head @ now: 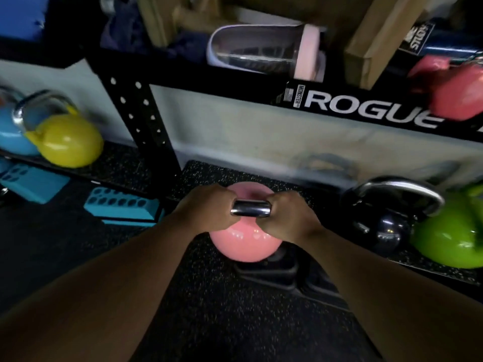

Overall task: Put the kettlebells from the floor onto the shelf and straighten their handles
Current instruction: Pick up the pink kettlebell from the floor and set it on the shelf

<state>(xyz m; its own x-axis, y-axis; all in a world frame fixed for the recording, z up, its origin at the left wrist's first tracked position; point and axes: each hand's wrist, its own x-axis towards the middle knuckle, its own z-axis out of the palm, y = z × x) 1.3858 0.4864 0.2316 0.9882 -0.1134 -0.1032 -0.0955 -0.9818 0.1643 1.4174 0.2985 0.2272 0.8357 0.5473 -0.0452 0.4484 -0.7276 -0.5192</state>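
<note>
My left hand and right hand both grip the chrome handle of the glossy pink kettlebell, near the black metal shelf.

Left of the pink kettlebell the shelf lies bare up to the black post; right, a black kettlebell crowds near.

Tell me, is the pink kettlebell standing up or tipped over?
Standing up. The pink kettlebell has its shiny handle on top, gripped by the left hand and right hand.
</note>
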